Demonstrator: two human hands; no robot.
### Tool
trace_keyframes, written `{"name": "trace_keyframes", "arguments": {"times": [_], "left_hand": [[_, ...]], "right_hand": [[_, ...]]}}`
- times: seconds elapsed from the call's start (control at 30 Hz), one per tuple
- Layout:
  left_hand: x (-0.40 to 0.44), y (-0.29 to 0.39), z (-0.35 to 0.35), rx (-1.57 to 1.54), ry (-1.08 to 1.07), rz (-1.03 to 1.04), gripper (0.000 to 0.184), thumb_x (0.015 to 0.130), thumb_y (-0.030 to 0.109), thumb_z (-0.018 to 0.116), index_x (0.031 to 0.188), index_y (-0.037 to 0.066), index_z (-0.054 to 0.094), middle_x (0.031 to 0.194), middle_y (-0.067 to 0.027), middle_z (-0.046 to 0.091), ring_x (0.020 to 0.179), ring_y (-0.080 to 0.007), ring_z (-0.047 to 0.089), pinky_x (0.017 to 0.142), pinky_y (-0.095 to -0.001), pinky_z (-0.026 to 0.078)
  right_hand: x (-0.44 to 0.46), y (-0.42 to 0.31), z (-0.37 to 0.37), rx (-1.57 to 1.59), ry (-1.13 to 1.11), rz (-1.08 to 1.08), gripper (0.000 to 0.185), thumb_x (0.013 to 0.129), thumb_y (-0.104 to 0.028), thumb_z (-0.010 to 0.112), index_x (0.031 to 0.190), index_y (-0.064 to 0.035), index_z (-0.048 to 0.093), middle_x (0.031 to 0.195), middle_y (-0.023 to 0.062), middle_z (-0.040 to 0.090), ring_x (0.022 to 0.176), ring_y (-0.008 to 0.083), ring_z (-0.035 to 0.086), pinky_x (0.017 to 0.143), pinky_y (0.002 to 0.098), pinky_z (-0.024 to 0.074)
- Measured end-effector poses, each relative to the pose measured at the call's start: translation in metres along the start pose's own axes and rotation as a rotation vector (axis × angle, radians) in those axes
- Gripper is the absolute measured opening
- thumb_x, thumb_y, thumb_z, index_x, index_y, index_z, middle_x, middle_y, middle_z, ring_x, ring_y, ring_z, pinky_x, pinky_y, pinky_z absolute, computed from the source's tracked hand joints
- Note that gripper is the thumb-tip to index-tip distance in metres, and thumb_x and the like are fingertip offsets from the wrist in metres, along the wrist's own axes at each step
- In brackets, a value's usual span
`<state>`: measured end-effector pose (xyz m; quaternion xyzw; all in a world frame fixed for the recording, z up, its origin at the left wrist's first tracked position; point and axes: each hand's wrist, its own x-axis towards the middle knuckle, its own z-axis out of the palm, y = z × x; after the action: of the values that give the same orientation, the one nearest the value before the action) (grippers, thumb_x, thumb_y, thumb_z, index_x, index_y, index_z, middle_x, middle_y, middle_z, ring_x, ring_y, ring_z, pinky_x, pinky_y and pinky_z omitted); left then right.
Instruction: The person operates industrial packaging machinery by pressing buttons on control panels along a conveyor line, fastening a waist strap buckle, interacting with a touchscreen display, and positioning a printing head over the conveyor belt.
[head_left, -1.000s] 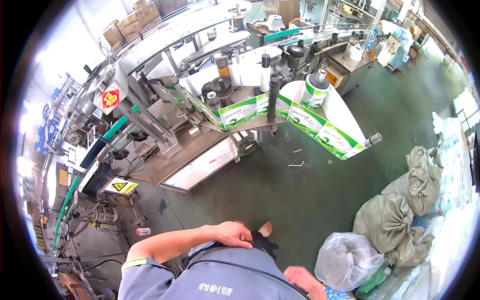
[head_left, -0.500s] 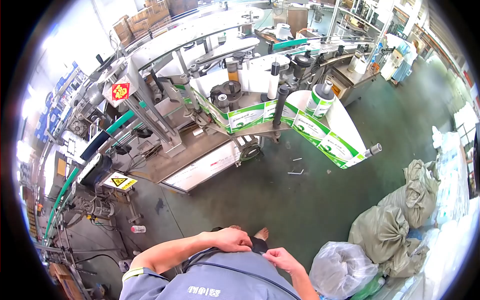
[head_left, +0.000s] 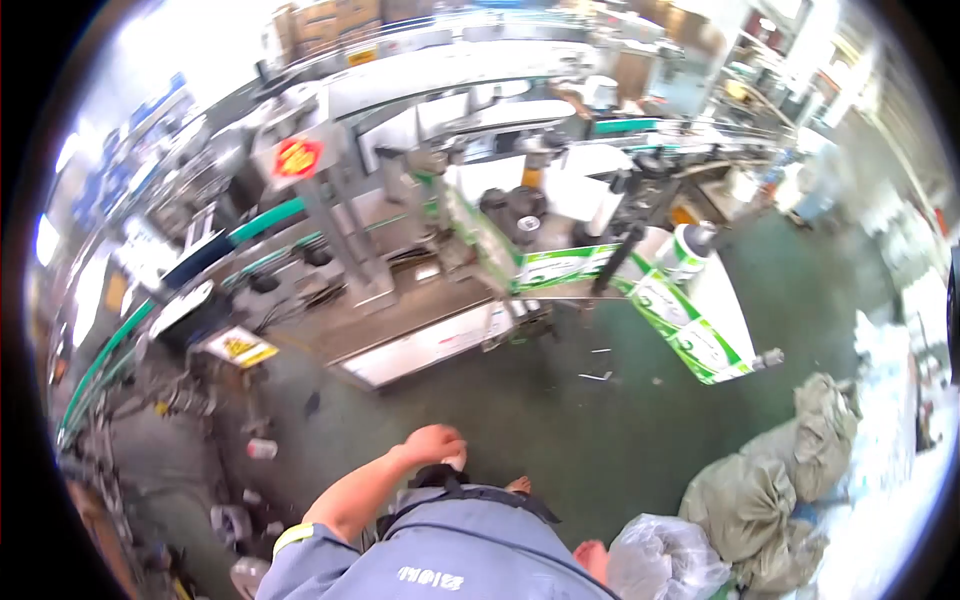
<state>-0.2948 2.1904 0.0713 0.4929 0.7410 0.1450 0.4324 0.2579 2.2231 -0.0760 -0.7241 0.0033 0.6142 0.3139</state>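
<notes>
Since the earlier frame, the left hand (head_left: 435, 446) has been lifted off the grey shirt (head_left: 470, 545) and the right hand (head_left: 592, 556) has been dropped back to the side. The far side is pretty much filled by the labelling machine (head_left: 420, 310), with a green-and-white label strip (head_left: 680, 325) strung across its posts. Olive sacks (head_left: 745, 500) are piled on the right, and the shirt is worn at bottom centre, below the left hand. A clear plastic bag (head_left: 665, 560) is set just beside the right hand, in front of the sacks. The left hand is held out ahead of the waist, fingers loosely curled; with the blur, it can't really be told if anything's held. The right one is partly hidden by the shirt, so its grip can't be made out.
</notes>
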Motion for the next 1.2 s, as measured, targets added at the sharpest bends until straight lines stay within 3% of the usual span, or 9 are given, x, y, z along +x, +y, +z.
{"name": "trace_keyframes", "arguments": {"times": [0.13, 0.2, 0.3, 0.4, 0.6, 0.67, 0.73, 1.07, 1.2], "left_hand": [[0.021, -0.271, 0.060, 0.834, -0.116, 0.205, 0.034, 0.099, 0.025, 0.051, 0.099, -0.003, 0.070, 0.099, -0.0156, 0.074, 0.096, -0.0360, 0.071, 0.085, -0.0478, 0.056], [0.004, -0.349, 0.079, 0.167, -0.114, -0.602, 0.035, 0.099, 0.030, 0.050, 0.091, 0.005, 0.072, 0.086, -0.0165, 0.074, 0.085, -0.0278, 0.073, 0.074, -0.0405, 0.057], [-0.034, -0.347, 0.064, -0.507, 0.004, -0.911, 0.041, 0.100, 0.034, 0.045, 0.082, 0.008, 0.071, 0.078, -0.0138, 0.071, 0.075, -0.0231, 0.071, 0.064, -0.0406, 0.055], [-0.035, -0.364, 0.059, -0.474, -0.010, -0.487, 0.037, 0.099, 0.029, 0.049, 0.077, 0.007, 0.069, 0.069, -0.0092, 0.067, 0.067, -0.0199, 0.068, 0.055, -0.0426, 0.051], [-0.095, -0.201, -0.019, -0.426, 0.347, -0.313, 0.031, 0.096, 0.030, 0.063, 0.088, 0.000, 0.071, 0.076, -0.0087, 0.072, 0.071, -0.0178, 0.069, 0.068, -0.0337, 0.055], [-0.118, -0.189, -0.034, -0.447, 0.337, -0.275, 0.030, 0.094, 0.030, 0.065, 0.098, 0.001, 0.073, 0.083, -0.0121, 0.075, 0.077, -0.0212, 0.072, 0.071, -0.0360, 0.056], [-0.148, -0.146, -0.078, -0.189, 0.263, -0.337, 0.031, 0.094, 0.032, 0.066, 0.105, 0.003, 0.073, 0.088, -0.0134, 0.076, 0.082, -0.0247, 0.073, 0.076, -0.0377, 0.057], [-0.200, -0.229, -0.301, -0.827, 1.470, 0.146, 0.021, 0.106, 0.019, 0.057, 0.109, 0.000, 0.067, 0.085, -0.0015, 0.066, 0.073, -0.0076, 0.060, 0.068, -0.0229, 0.048], [-0.220, -0.312, -0.434, -0.892, 1.691, 0.379, 0.026, 0.109, 0.025, 0.052, 0.106, 0.003, 0.065, 0.092, -0.0019, 0.064, 0.073, -0.0069, 0.057, 0.070, -0.0231, 0.047]], "right_hand": [[-0.064, 0.045, -0.002, -0.545, 0.192, -0.006, 0.017, 0.096, -0.016, 0.059, 0.089, -0.0024, 0.066, 0.075, 0.0101, 0.069, 0.057, 0.0199, 0.064, 0.049, 0.0352, 0.0544], [-0.092, 0.067, 0.011, -0.465, 0.200, -0.075, 0.017, 0.094, -0.017, 0.062, 0.089, -0.0016, 0.068, 0.078, 0.0101, 0.071, 0.062, 0.0199, 0.066, 0.055, 0.0365, 0.0565], [-0.124, 0.079, 0.036, -0.515, 0.143, -0.132, 0.019, 0.092, -0.019, 0.066, 0.091, -0.0010, 0.071, 0.082, 0.0089, 0.073, 0.067, 0.0181, 0.069, 0.059, 0.0350, 0.0577], [-0.127, 0.102, 0.066, -0.688, 0.025, -0.157, 0.021, 0.092, -0.022, 0.067, 0.094, -0.0015, 0.072, 0.083, 0.0070, 0.073, 0.065, 0.0156, 0.068, 0.058, 0.0304, 0.0559], [-0.028, 0.105, 0.098, -0.933, -0.534, -0.113, 0.014, 0.092, -0.014, 0.063, 0.090, -0.0009, 0.067, 0.075, 0.0096, 0.067, 0.054, 0.0158, 0.060, 0.044, 0.0303, 0.0463], [-0.041, 0.090, 0.139, -0.785, -0.146, -0.158, 0.010, 0.092, -0.011, 0.062, 0.089, -0.0012, 0.065, 0.074, 0.0093, 0.066, 0.051, 0.0164, 0.058, 0.042, 0.0295, 0.0441], [-0.032, 0.079, 0.164, -0.384, -0.170, -0.181, 0.010, 0.092, -0.011, 0.063, 0.089, -0.0016, 0.064, 0.074, 0.0085, 0.066, 0.053, 0.0156, 0.059, 0.042, 0.0294, 0.0460], [-0.123, 0.152, 0.333, -0.634, -0.205, -0.249, 0.011, 0.093, -0.014, 0.068, 0.096, -0.0049, 0.064, 0.076, 0.0075, 0.068, 0.057, 0.0149, 0.062, 0.045, 0.0276, 0.0477], [-0.325, 0.246, 0.522, -0.828, -0.812, -0.661, 0.027, 0.099, -0.018, 0.066, 0.120, -0.0015, 0.068, 0.105, 0.0109, 0.074, 0.091, 0.0178, 0.070, 0.081, 0.0314, 0.0568]]}}
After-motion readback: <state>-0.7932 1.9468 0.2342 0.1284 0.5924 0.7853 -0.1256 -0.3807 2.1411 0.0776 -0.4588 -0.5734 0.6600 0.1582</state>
